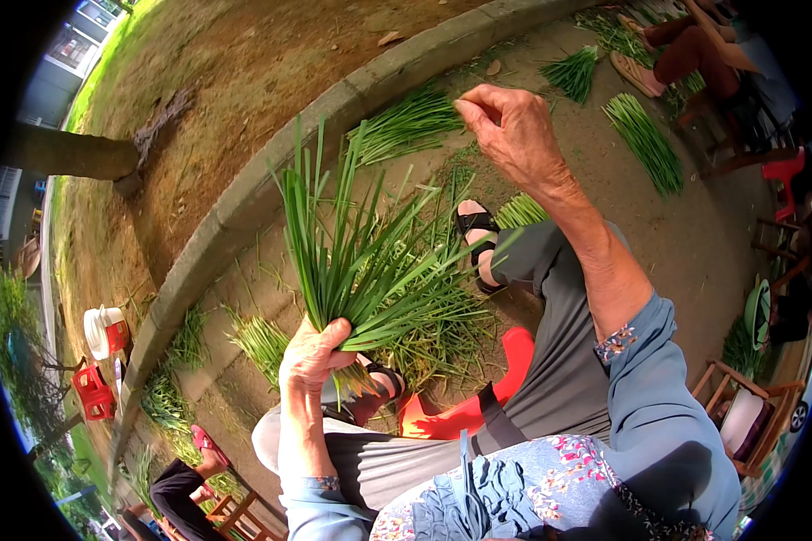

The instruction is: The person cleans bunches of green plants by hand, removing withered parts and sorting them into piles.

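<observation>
My left hand (314, 355) grips a bunch of long flat green leaves, which look like garlic chives (342, 270). The leaves fan out above the fist, and their pale cut ends show below it. My right hand (511, 135) is raised to the upper right of the bunch, apart from it. Its thumb and forefinger are pinched together, with nothing visible between them. Under the bunch, a heap of loose leaves and trimmings (440, 338) lies on the ground between my sandalled feet. Beyond my right hand rests a larger laid-out bundle of chives (413, 125).
A concrete kerb (243, 182) curves past on the left, with bare soil beyond. More bundles (643, 142) (572, 73) lie at the upper right near a seated person's legs (697, 57). Another person's leg (183, 477) shows lower left, below a red stool (93, 392) and white bucket (105, 331).
</observation>
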Demonstrator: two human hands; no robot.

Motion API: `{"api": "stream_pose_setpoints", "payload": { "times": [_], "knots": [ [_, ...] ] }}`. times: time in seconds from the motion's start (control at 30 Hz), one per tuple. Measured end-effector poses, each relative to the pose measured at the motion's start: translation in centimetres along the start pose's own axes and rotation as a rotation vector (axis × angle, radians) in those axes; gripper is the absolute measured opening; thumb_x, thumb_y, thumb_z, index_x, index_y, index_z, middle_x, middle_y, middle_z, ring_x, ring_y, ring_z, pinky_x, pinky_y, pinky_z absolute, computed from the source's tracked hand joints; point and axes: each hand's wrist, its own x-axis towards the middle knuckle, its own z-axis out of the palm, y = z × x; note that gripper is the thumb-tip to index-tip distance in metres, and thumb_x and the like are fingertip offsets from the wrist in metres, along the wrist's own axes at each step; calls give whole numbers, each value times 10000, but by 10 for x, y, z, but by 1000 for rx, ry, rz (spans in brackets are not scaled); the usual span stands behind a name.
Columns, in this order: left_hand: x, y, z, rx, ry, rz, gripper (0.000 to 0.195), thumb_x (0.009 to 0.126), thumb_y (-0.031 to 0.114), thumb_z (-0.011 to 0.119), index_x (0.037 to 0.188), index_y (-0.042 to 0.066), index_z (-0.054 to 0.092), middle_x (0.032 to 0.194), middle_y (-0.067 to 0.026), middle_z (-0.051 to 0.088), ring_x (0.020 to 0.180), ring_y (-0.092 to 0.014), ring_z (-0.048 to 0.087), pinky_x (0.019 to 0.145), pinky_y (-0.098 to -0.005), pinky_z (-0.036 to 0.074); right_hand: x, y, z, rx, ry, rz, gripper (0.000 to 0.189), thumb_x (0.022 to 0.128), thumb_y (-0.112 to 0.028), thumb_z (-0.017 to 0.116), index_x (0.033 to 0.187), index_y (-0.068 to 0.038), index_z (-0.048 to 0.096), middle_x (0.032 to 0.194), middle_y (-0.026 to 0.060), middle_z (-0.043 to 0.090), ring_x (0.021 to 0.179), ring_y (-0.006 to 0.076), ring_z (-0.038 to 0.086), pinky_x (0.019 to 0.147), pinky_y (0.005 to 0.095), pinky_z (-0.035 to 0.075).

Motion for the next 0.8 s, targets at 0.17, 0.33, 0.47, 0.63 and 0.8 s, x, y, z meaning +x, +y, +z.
{"api": "stream_pose_setpoints", "payload": {
  "times": [0.17, 0.33, 0.47, 0.63, 0.8],
  "knots": [
    [1, 1, -2, -23, -40, 2, 568, 727, 389, 736, 1087, 6, 522, 673, -28, 536, 362, -26, 293, 335, -182, 182, -2, -5, -4, 100, -109, -30, 183, 814, -126, 607, 985, -65, 628, 736, 85, 646, 651, 219, 628, 630, 324, 509],
    [1, 2, -2, -18, -42, 21, 566, 726, 403, 733, 1073, 9, 523, 651, -18, 529, 352, -22, 287, 332, -182, 175, -2, -7, 2, 178, -157, -442, 225, 837, -10, 561, 1048, -64, 615, 873, 91, 589, 771, 178, 578, 679, 310, 468],
    [1, 2, -3, -5, -26, 18, 564, 729, 408, 728, 1069, 9, 520, 642, -14, 529, 347, -20, 285, 330, -183, 172, -5, -16, 1, 205, -204, -505, 254, 835, 0, 551, 1075, -64, 602, 870, 89, 564, 815, 228, 567, 703, 317, 463],
    [1, 3, -3, 2, -32, 29, 574, 733, 420, 720, 1071, 3, 519, 632, -14, 527, 346, -18, 285, 328, -182, 174, -5, -25, -4, 161, -109, -596, 270, 824, -19, 567, 1083, -86, 600, 831, 77, 555, 777, 233, 567, 698, 328, 474],
    [1, 5, -2, 20, -34, 26, 581, 739, 428, 712, 1075, -6, 522, 620, -13, 521, 346, -18, 285, 326, -183, 178, -9, -29, -2, -1, -111, -683, 189, 818, -71, 585, 1003, -101, 605, 807, 59, 551, 752, 236, 567, 680, 336, 477]
  ]
}}
